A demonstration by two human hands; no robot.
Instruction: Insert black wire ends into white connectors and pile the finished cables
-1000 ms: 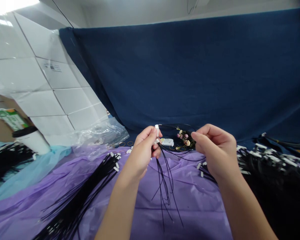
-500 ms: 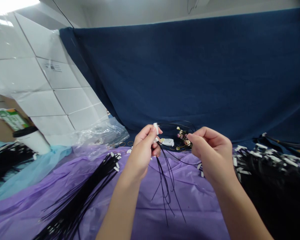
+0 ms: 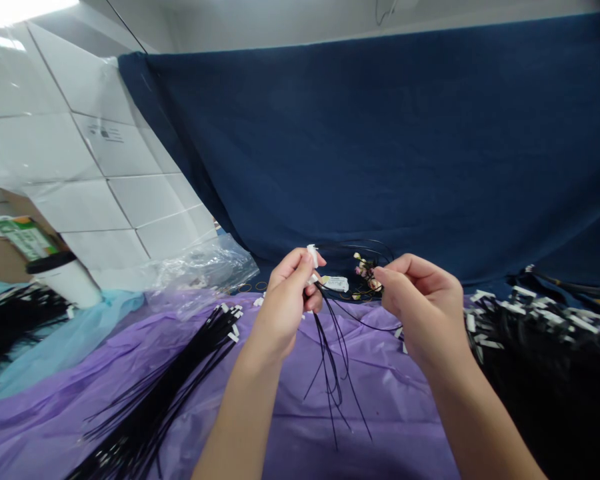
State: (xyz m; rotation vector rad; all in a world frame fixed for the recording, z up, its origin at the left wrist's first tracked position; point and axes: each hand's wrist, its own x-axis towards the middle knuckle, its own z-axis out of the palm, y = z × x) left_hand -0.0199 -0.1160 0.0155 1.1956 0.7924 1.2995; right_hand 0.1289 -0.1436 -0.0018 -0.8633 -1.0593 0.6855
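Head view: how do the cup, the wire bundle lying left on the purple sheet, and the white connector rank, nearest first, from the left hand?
1. White connector: held in the left hand.
2. Wire bundle: on the purple sheet, left.
3. Cup: well off to the left.

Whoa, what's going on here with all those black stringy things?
A person is handling thin black wires. The left hand grips a white connector, with wires dangling below. The right hand is pinched shut beside a looping wire; its exact grip is hidden. Another wire bundle lies on the purple sheet at left.
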